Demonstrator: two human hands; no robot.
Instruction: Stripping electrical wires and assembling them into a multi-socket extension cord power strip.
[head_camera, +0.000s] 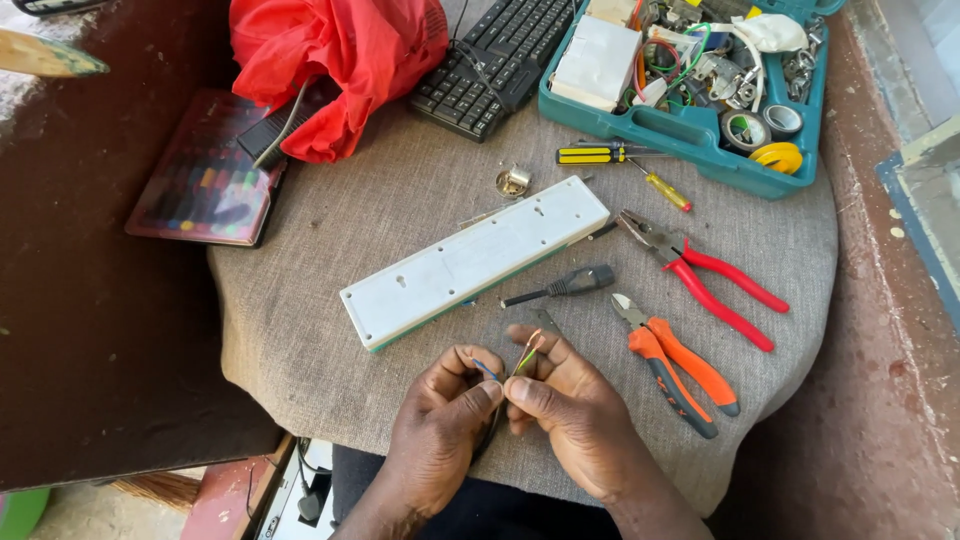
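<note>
One head-worn camera looks steeply down from close above at a cloth-covered table (330, 330) — both hands (520, 410) near the bottom edge, a teal toolbox (690, 135) at the top.

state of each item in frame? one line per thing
left hand: pinching a thin wire
right hand: pinching the wire ends
wire ends: stripped, splayed
white power strip: face down on the cloth
red pliers: lying flat, handles spread
orange cutters: lying flat, jaws shut
teal toolbox: open, full of parts
black-handled screwdriver: lying loose
keyboard: partly under the red cloth
</note>
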